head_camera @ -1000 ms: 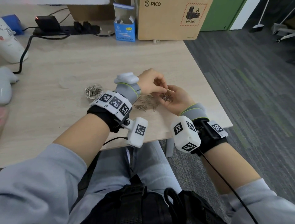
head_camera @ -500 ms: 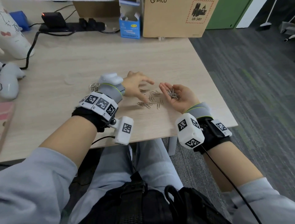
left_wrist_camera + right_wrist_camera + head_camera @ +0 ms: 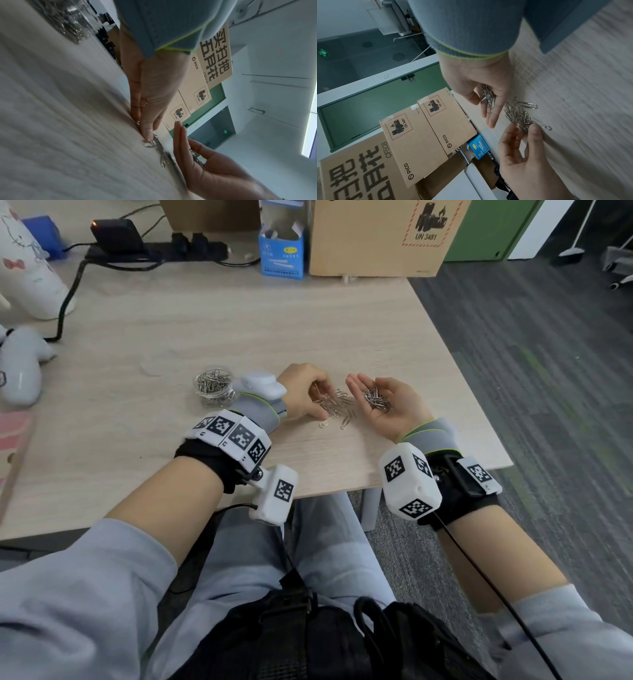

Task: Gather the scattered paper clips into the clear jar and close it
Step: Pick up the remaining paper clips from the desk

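Left hand (image 3: 301, 392) lowered onto loose paper clips (image 3: 337, 405) on wooden surface (image 3: 239, 330), fingers (image 3: 317, 414) curled down at pile. Right hand (image 3: 390, 405) held palm up just beside pile, small heap of clips (image 3: 376, 399) cradled in palm. Clear jar (image 3: 214, 386) stood upright left of left wrist, partly filled with clips, no lid seen on it. Blue carton (image 3: 282, 251) and cardboard box (image 3: 380, 237) placed at far edge. Power strip (image 3: 154, 251) laid along back.
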Demonstrator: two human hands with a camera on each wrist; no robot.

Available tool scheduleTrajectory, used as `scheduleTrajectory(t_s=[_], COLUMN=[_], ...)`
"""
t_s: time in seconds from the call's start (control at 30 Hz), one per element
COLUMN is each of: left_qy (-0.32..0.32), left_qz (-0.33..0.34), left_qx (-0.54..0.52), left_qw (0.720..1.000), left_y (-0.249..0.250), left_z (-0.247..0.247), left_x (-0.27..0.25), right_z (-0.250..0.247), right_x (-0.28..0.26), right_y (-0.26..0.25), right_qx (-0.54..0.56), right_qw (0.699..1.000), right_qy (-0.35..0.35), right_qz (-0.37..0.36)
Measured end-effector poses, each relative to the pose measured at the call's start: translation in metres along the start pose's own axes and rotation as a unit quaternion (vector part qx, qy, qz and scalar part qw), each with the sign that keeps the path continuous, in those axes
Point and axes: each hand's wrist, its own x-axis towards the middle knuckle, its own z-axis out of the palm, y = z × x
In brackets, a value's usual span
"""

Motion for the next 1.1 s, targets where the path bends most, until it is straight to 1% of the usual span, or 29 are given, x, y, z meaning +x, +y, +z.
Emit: scheduleTrajectory(t_s=[0.03, 0.1, 0.17, 0.2, 0.27, 0.33, 0.47, 0.6, 0.77, 0.9, 0.97, 1.1], left_qy=[-0.002, -0.036, -0.077, -0.084, -0.067, -0.031, -0.004, -0.006, -0.023, -0.031, -0.023, 0.004], left_qz=[0.009, 0.017, 0.006, -0.001, 0.002, 0.012, 0.024, 0.024, 0.006, -0.01, -0.025, -0.05], left_qx=[-0.002, 0.012, 0.077, 0.095, 0.063, 0.022, 0.029, 0.055, 0.102, 0.097, 0.066, -0.045], left_qw=[1.0, 0.999, 0.994, 0.992, 0.996, 0.999, 0.999, 0.998, 0.994, 0.995, 0.997, 0.998], left_y=[0.003, 0.006, 0.007, 0.006, 0.003, 0.004, 0.004, 0.003, 0.007, 0.009, 0.007, -0.004], left_z=[0.0, 0.001, 0.002, 0.003, 0.005, 0.006, 0.009, 0.01, 0.01, 0.003, 0.003, -0.003], left_x=[0.0, 0.0, 0.001, 0.003, 0.007, 0.009, 0.016, 0.022, 0.028, 0.029, 0.029, 0.03], right_z=[0.0, 0.0, 0.0, -0.001, -0.002, -0.003, -0.006, -0.009, -0.008, -0.003, -0.002, 0.004], right_x=[-0.001, -0.003, -0.005, -0.005, -0.005, -0.005, -0.003, -0.002, -0.001, 0.0, 0.001, 0.006], right_y=[-0.001, -0.003, -0.006, -0.006, -0.008, -0.01, -0.011, -0.012, -0.016, -0.017, -0.015, -0.007], right_qx=[-0.006, -0.011, -0.008, -0.006, -0.006, -0.007, -0.006, -0.006, -0.011, -0.021, -0.023, -0.036], right_qw=[1.0, 1.0, 1.0, 1.0, 1.0, 1.0, 1.0, 1.0, 0.999, 0.999, 0.998, 0.998], right_qy=[-0.001, -0.001, 0.0, 0.002, 0.005, 0.006, 0.013, 0.02, 0.031, 0.041, 0.042, 0.046], right_qz=[-0.002, -0.006, -0.009, -0.01, -0.012, -0.013, -0.015, -0.02, -0.026, -0.03, -0.027, -0.018])
